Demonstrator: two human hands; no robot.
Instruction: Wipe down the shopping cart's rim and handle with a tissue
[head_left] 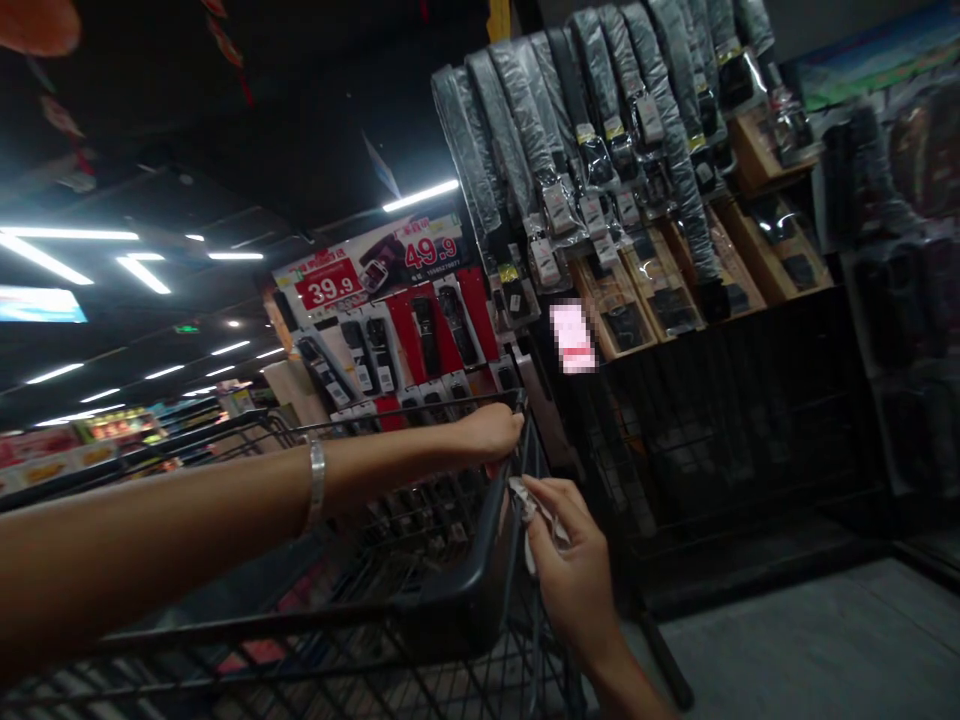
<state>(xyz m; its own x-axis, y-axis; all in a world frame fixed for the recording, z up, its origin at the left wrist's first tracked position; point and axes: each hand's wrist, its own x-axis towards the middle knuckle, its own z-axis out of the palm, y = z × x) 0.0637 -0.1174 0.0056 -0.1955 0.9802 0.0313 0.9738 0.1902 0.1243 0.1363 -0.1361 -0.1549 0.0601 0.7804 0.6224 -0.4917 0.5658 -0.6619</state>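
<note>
Pinched between the right hand's [577, 565] thumb and fingers, a crumpled white piece [520, 490], perhaps tissue or thin plastic in this dim view, sits just beside the shopping cart's [457, 605] dark rim. It should handle light and limp, best held by its bunched part, while the left hand [489, 433] curls closed on the cart's upper corner.

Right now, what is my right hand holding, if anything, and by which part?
Your right hand pinches a small, crumpled white item near its upper end, between thumb and fingers; what it is, I can't tell.
</note>
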